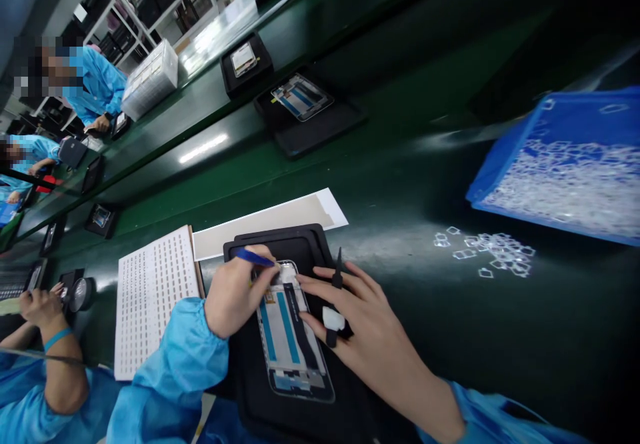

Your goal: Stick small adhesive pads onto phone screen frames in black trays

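Note:
My left hand (234, 297) is closed in a pinch on a slim blue tool (255, 256), perhaps tweezers, at the upper end of an opened phone body (283, 327). The tool's tip is hidden by my fingers. The phone body shows blue strips, a black ribbon and a pale frame, and lies in a black tray (245, 377). My right hand (373, 324) reaches in from the right, its fingertips at the phone's upper right edge. Held across its fingers is a black pointed stick (338, 267) with a white wrapping (333, 319) round it.
Left of the tray lies a white sheet with rows of small parts (155, 297); behind it, a pale strip (270, 221). At right, clear frame-like pieces (500, 251) lie loose near a blue bin (565, 164) of them. More phones stand in trays (310, 117) beyond. Co-workers sit at left.

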The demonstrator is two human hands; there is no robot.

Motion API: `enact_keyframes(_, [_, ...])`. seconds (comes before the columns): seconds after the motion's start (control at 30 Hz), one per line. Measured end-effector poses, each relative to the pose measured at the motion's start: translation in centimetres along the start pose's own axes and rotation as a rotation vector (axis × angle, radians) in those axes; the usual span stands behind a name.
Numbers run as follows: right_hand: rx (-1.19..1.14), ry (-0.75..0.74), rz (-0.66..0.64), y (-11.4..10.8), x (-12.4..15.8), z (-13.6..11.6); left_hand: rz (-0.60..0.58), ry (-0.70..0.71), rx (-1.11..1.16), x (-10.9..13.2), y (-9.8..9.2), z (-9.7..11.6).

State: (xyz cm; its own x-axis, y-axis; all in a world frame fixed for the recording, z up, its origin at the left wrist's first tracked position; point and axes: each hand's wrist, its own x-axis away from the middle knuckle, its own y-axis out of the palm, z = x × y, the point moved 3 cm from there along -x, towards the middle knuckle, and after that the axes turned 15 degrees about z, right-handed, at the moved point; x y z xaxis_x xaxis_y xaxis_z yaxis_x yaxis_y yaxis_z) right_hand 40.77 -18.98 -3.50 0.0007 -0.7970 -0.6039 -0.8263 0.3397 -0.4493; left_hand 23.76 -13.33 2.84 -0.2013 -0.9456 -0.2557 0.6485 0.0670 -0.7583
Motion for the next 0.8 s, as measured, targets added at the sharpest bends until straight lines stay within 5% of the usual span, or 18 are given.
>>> enact_keyframes(0.13, [-0.005,-0.004,0.012,0.0,0.0,0.0,0.093,-0.354,0.435,0.0,0.2,-2.1])
enact_keyframes(0.23, [-0.007,-0.002,0.023,0.0,0.0,0.0,0.144,-0.438,0.535,0.2,0.2,-2.6])
enact_keyframes(0.57, [-0.015,0.006,0.013,0.0,-0.1,0.0,0.193,-0.14,0.205,0.6,-0.8,-1.0])
enact_keyframes(0.8, [-0.015,0.015,0.007,0.1,0.0,0.0,0.236,-0.084,0.126,0.8,-1.2,-0.7])
